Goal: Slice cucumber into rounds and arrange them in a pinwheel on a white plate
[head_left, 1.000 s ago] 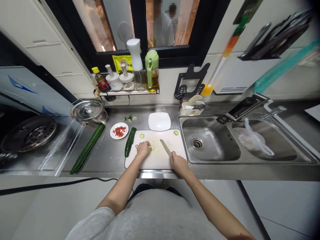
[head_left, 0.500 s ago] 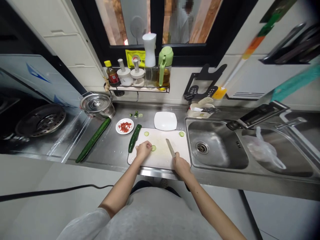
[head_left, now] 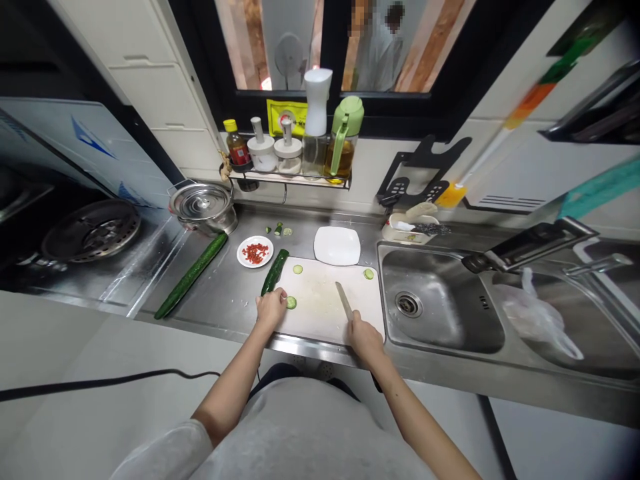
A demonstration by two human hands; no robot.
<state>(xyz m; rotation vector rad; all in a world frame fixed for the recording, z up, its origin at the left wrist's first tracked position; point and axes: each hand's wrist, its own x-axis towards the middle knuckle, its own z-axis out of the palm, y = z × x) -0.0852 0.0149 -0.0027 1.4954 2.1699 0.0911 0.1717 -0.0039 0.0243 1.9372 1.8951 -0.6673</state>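
My right hand (head_left: 366, 339) grips a kitchen knife (head_left: 344, 301), its blade slanting up and left over the right part of the white cutting board (head_left: 320, 327). At the board's left edge my left hand (head_left: 271, 311) is closed, its fingertips on a round cucumber slice (head_left: 291, 303). Just behind that hand, a piece of cucumber (head_left: 275, 270) lies along the board's left side, its lower end hidden by the hand. Another cucumber slice (head_left: 298, 269) rests near the back edge, and sliced rounds (head_left: 369, 274) sit at the back right corner.
Behind the board stand a white plate (head_left: 337, 245) and a small dish (head_left: 249, 245) of chopped red pieces. A whole cucumber (head_left: 193, 275) lies left, near a lidded pot (head_left: 203, 203). Cucumber ends (head_left: 278, 229) lie farther back. A sink (head_left: 440, 310) adjoins the board's right side.
My left hand has moved left across the board, and the cucumber slice at its fingertips has shifted left with it. The knife stays nearly in place. The view has shifted slightly.
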